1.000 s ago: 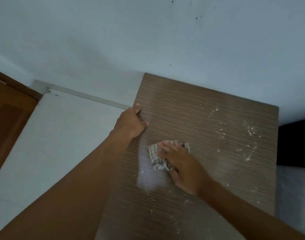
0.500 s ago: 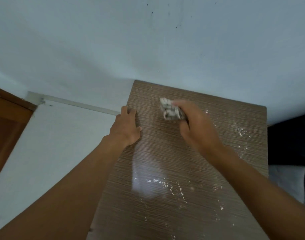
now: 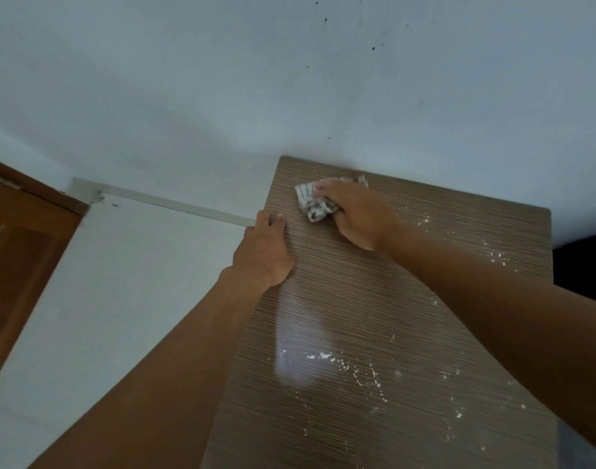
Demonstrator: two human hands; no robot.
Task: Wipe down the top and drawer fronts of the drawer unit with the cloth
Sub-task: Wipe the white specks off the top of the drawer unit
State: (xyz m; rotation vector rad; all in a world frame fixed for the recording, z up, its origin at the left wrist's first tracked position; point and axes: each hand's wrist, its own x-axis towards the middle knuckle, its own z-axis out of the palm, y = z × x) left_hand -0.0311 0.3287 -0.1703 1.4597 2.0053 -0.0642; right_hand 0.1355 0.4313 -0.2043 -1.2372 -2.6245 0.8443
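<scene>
The drawer unit's top [image 3: 374, 316] is a brown striped wood-grain panel, seen from above, its far edge against the wall. White dust specks lie along its right side and near its front. My right hand [image 3: 360, 214] presses a crumpled white checked cloth [image 3: 311, 202] onto the far left part of the top, close to the wall. My left hand [image 3: 264, 253] rests on the top's left edge, fingers curled over it. The drawer fronts are out of view.
A pale blue wall [image 3: 289, 79] rises behind the unit. Left of the unit lies a pale floor [image 3: 103, 299] with a skirting strip [image 3: 174, 203]. A brown wooden door [image 3: 15, 258] stands at far left. Something dark [image 3: 584, 265] sits to the right.
My right hand has swept the cloth from the middle of the top away to the far left area by the wall. The left hand has stayed on the left edge.
</scene>
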